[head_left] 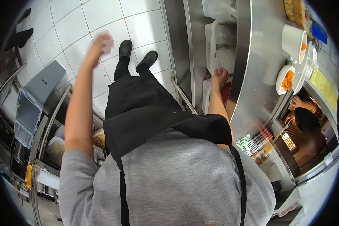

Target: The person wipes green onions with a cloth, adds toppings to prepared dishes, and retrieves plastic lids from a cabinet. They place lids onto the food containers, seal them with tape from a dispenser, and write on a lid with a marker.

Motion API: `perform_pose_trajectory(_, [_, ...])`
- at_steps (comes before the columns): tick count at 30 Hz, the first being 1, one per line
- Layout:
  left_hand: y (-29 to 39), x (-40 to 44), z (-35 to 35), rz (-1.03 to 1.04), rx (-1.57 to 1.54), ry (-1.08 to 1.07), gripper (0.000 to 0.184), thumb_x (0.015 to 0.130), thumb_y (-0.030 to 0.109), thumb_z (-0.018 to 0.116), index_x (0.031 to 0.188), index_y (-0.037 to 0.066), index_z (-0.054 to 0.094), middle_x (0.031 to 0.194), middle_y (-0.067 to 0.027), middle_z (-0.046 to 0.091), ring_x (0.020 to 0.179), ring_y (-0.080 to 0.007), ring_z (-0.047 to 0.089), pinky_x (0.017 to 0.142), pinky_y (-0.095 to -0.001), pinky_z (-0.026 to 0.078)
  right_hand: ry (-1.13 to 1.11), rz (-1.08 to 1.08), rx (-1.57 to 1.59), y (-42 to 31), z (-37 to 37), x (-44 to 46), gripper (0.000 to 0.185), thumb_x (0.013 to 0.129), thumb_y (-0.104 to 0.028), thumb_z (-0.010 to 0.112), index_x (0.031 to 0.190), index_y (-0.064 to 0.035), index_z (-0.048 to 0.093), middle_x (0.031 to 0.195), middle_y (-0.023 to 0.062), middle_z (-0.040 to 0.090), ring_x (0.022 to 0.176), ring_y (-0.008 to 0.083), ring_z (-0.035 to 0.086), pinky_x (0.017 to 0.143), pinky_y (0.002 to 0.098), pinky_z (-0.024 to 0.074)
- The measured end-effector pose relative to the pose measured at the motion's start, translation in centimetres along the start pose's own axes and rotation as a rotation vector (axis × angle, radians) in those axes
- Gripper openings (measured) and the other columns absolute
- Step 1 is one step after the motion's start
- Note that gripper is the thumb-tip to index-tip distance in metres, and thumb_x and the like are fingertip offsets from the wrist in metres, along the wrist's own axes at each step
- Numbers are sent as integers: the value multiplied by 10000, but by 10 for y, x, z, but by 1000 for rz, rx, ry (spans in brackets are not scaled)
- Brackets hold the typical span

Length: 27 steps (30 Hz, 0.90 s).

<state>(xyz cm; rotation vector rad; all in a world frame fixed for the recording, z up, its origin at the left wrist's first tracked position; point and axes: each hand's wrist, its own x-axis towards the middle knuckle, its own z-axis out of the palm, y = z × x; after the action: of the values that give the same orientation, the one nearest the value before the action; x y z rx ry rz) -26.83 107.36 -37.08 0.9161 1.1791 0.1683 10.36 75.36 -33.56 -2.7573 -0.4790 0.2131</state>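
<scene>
Right grip by white basket, visible side paralleling counter; left grip blurred; can't tell holds.

Ok so the apron is plain black over a heathered grey tee. Past its hem, white tiles with a dark grid. Right of it: white slotted basket, silvery counter, bright orange food, yellow sheet. Left of it, a grey bin.

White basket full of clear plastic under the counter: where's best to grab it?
Probably the front rim of the white plastic basket, coming from the tiled floor side: its perforated wall faces that way, while the steel counter overhangs it.
</scene>
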Motion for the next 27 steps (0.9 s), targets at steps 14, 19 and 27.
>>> perform_pose_trajectory(14, [240, -112, -11, 1003, 784, 319, 321, 842, 265, 434, 1087, 82, 530, 1120, -55, 518, 1034, -179, 486, 923, -340, 344, 185, -65, -178, 7, 8, 30, 211, 753, -202, 630, 882, -59, 545, 779, 82, 589, 659, 213, 541, 619, 330, 433])
perform_pose_trajectory(19, [198, -93, 58, 943, 710, -48, 288, 823, 252, 464, 1046, 91, 550, 1084, -50, 526, 1039, -187, 479, 921, -358, 347, 191, 56, 181, 19, 13, 51, 165, 732, -138, 652, 828, -26, 580, 690, 42, 584, 585, 142, 520, 559, 260, 415])
perform_pose_trajectory(27, [65, -42, 229, 932, 660, -497, 237, 792, 231, 512, 981, 107, 581, 1027, -43, 539, 1048, -199, 467, 920, -387, 350, -249, 401, 399, 29, 4, 62, 190, 794, -127, 601, 959, -33, 587, 852, 19, 567, 791, 119, 493, 724, 236, 389])
